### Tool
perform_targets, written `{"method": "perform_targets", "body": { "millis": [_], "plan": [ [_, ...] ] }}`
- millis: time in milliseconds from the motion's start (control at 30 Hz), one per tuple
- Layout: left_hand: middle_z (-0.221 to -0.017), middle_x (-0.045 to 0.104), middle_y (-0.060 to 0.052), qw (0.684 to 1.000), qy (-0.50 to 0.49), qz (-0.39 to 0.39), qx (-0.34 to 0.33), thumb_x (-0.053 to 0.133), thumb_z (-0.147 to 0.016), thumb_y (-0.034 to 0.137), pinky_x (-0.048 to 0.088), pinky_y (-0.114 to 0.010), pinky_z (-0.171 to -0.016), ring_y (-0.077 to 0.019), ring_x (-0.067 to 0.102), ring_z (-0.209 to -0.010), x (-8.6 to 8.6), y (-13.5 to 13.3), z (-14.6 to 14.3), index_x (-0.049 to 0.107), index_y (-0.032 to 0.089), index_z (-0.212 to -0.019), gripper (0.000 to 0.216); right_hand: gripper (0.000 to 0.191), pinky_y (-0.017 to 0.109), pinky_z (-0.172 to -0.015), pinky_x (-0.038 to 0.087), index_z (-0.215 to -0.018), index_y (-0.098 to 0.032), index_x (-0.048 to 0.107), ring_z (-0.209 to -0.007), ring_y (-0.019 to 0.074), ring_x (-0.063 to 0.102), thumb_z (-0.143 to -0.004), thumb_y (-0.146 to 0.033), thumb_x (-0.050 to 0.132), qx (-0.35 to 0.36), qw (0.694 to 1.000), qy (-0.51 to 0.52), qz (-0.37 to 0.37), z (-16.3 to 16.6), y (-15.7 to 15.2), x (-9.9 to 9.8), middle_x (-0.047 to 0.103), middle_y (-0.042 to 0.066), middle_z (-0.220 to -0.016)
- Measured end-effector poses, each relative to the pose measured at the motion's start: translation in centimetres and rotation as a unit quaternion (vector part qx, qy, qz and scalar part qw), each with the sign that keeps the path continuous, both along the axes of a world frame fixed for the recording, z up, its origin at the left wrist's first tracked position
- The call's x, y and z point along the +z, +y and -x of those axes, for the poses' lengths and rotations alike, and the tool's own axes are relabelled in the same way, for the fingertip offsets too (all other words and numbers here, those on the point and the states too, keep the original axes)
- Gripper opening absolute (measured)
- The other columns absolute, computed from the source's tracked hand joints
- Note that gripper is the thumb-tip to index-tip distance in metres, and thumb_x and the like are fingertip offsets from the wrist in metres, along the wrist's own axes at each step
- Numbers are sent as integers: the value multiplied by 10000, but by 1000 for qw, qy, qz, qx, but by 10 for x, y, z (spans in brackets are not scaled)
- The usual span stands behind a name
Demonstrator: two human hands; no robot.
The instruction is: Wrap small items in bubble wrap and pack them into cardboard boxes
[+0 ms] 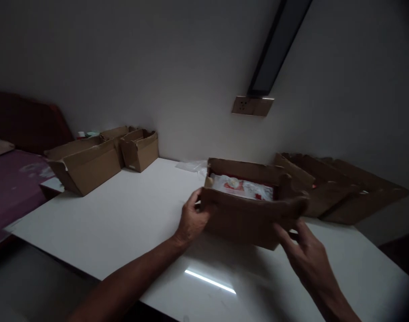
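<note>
A brown cardboard box (241, 219) with an open top is between my two hands, over the white table (130, 232). Inside it lie white packets with red markings (243, 185). My left hand (193, 219) grips the box's left near corner, with the thumb and fingers around its edge. At the right end of the box, my right hand (301, 241) has its thumb against the near side, and its other fingers are partly hidden behind the corner. The box's right end is smeared by motion.
Several open cardboard boxes stand at the table's left back, including one large box (90, 167). More cardboard boxes (345, 192) stand at the right. A clear plastic bag (193, 166) lies by the wall, below a socket plate (252, 106). A purple-covered bed (16, 188) is at the left.
</note>
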State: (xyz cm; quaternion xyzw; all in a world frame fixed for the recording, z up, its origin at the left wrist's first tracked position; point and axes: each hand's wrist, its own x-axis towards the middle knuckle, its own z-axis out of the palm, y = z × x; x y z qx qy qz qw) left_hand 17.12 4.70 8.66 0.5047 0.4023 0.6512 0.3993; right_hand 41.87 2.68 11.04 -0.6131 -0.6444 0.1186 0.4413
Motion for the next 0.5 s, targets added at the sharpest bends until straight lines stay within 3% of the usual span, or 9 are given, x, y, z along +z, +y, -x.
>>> {"method": "perform_targets", "body": {
  "millis": [100,233,367,500],
  "plan": [
    [-1045,706,-54,998,-18,-2,58,714,-772,279,527,-287,-817,-206,652,-960,4,-3,22,614,177,-1173,426,447,319,-584,518,-1071,-219,642,-732,222,642,-806,-571,565,67,998,-8,7,29,7,6,711,77,-1004],
    [-1179,676,-84,994,21,-18,101,726,-742,210,524,-327,-892,-234,636,-1059,4,-16,43,601,188,-1234,508,430,323,-597,531,-1040,-210,636,-766,241,669,-810,-566,566,97,995,11,18,46,20,-2,726,78,-958],
    [-1239,663,-107,986,34,34,157,700,-776,223,497,-387,-978,-253,630,-1109,-16,-44,65,592,193,-1281,517,389,311,-590,534,-996,-213,646,-776,242,683,-813,-552,597,166,986,6,25,64,35,-24,738,71,-939],
    [-1325,627,-107,961,25,56,270,681,-819,335,449,-404,-1063,-268,590,-1215,-44,-78,107,557,203,-1342,554,458,333,-683,566,-1146,-201,627,-849,243,690,-837,-539,610,290,956,37,24,126,59,-42,736,88,-1058]
  ]
}}
